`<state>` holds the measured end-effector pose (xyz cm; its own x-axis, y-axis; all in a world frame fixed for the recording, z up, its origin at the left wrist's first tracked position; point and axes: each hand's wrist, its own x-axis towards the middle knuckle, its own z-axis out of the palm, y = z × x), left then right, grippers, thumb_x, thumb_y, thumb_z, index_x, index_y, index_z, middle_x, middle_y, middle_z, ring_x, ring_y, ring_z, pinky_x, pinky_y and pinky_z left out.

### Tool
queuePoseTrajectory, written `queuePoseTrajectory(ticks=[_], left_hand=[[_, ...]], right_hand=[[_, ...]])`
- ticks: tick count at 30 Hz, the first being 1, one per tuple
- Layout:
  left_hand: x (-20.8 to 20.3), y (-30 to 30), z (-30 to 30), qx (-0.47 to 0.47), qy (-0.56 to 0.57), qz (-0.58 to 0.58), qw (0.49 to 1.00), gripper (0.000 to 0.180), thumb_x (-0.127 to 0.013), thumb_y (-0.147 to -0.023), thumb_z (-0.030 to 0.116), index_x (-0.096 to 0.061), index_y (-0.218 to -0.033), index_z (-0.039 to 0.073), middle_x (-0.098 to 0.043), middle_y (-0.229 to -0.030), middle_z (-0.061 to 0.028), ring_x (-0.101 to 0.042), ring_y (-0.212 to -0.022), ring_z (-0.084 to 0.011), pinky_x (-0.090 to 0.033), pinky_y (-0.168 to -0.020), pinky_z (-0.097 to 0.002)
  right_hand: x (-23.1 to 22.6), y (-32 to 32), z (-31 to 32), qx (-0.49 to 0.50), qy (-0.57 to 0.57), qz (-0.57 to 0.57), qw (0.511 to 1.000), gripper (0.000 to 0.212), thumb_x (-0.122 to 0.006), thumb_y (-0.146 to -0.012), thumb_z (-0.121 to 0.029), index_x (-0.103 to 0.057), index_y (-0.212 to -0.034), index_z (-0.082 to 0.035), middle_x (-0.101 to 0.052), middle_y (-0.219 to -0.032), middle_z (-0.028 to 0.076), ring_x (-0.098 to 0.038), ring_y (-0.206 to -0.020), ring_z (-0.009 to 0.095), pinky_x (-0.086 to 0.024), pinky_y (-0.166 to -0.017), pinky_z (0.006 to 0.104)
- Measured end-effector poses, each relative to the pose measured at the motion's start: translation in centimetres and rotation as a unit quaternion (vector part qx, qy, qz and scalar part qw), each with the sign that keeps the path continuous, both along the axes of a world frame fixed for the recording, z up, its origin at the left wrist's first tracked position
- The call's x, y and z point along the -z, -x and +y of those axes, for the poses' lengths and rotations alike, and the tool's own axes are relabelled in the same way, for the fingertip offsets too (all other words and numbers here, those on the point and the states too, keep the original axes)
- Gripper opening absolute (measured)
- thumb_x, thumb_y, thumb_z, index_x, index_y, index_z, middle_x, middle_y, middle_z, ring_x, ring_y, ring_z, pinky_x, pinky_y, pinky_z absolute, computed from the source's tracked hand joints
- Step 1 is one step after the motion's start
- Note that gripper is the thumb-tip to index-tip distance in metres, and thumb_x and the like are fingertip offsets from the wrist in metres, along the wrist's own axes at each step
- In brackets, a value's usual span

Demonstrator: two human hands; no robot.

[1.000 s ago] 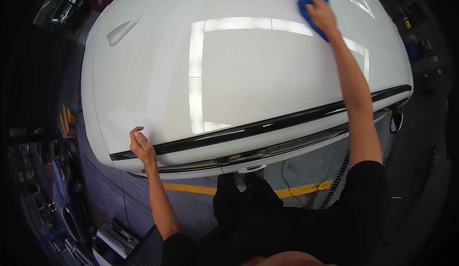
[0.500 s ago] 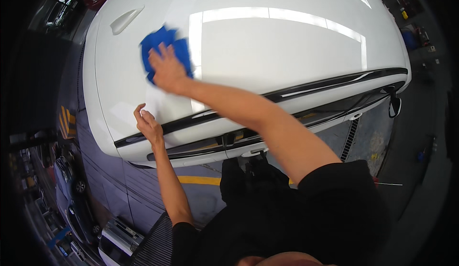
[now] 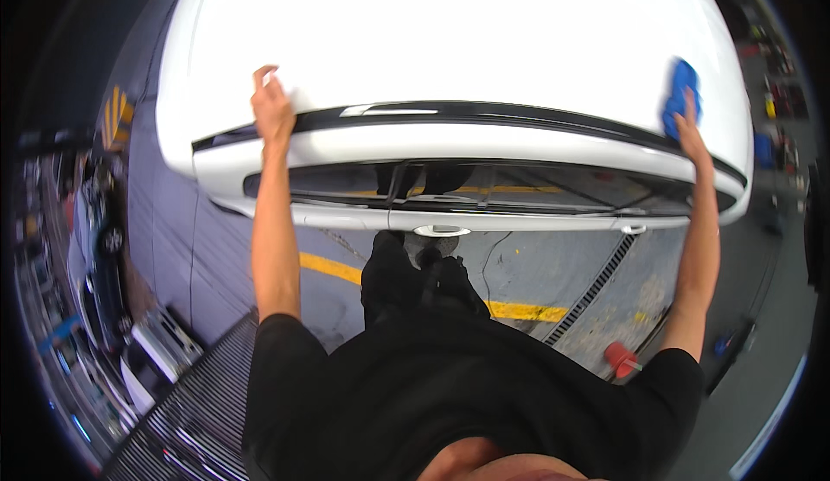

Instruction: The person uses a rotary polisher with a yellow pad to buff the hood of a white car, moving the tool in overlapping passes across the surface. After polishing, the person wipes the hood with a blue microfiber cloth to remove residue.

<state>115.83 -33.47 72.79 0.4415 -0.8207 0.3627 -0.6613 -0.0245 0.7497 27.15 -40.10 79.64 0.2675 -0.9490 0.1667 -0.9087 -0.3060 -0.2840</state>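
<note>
A white car's roof [image 3: 432, 40] spreads out before me, its upper part washed out by glare. At the far right, my right hand [image 3: 691, 131] holds a blue cloth [image 3: 682, 92] against the roof, near the black roof rail [image 3: 519, 114]. The cloth is bunched and slightly blurred, and my fingers lie partly behind it. My left hand [image 3: 273, 111] is over the roof's left side, just above the rail, with its fingers loosely bent and apart. I see nothing in it; its palm side is hidden.
Below the rail run the side windows [image 3: 536, 183] and a white door handle [image 3: 442, 231]. A red bucket-like container [image 3: 619, 358] stands on the floor, right of my legs. Beyond the car's left end is a yellow-striped block [image 3: 117, 120]. Dark parked cars [image 3: 104, 248] line the left.
My right hand and the blue cloth have swept from the roof's left part to its far right end. My view has shifted; the left hand is still near the rail.
</note>
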Motion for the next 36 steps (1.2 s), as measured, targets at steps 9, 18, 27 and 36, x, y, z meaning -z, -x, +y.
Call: queuePoseTrajectory(ticks=[9, 18, 27, 36], left_hand=[[-0.1, -0.3, 1.7, -0.017, 0.034, -0.013, 0.999, 0.029, -0.045, -0.106, 0.025, -0.059, -0.125, 0.009, -0.050, -0.054, -0.0076, -0.052, -0.050, -0.0241, -0.043, -0.056, -0.0441], [1.9, 2.2, 11.2, 0.018, 0.322, 0.216, 0.922, 0.024, -0.037, -0.109, 0.016, -0.051, -0.115, -0.001, -0.057, -0.094, -0.0104, -0.059, -0.079, -0.0173, -0.050, -0.078, -0.0343], [10.6, 2.3, 27.5, -0.124, 0.156, 0.315, 0.928, 0.028, -0.044, -0.110, 0.022, -0.052, -0.124, 0.000, -0.057, -0.086, -0.0088, -0.055, -0.073, -0.0153, -0.047, -0.067, -0.0308], [10.0, -3.6, 29.1, -0.235, 0.136, 0.254, 0.928, 0.029, -0.042, -0.111, 0.025, -0.052, -0.126, 0.001, -0.059, -0.088, -0.0075, -0.055, -0.072, -0.0152, -0.047, -0.066, -0.0312]], right_hand=[[-1.8, -30.0, 1.2, -0.144, -0.135, 0.083, 0.977, 0.087, -0.043, -0.084, -0.007, -0.025, -0.167, -0.025, -0.006, -0.177, 0.002, 0.006, -0.161, 0.039, 0.005, -0.126, 0.0633], [-0.8, -64.6, -0.6, -0.498, -0.118, 0.224, 0.829, 0.072, -0.047, -0.095, -0.010, -0.037, -0.162, -0.035, -0.018, -0.174, -0.007, -0.002, -0.162, 0.031, 0.003, -0.129, 0.0632], [4.9, -96.4, -1.7, -0.592, -0.044, 0.312, 0.742, 0.069, -0.044, -0.099, -0.015, -0.034, -0.162, -0.039, -0.013, -0.174, -0.011, -0.001, -0.162, 0.027, 0.000, -0.130, 0.0629], [8.7, -117.9, -0.5, -0.603, -0.017, 0.345, 0.719, 0.057, -0.029, -0.108, -0.032, -0.024, -0.165, -0.041, -0.003, -0.175, -0.012, -0.003, -0.162, 0.031, -0.007, -0.128, 0.0685]])
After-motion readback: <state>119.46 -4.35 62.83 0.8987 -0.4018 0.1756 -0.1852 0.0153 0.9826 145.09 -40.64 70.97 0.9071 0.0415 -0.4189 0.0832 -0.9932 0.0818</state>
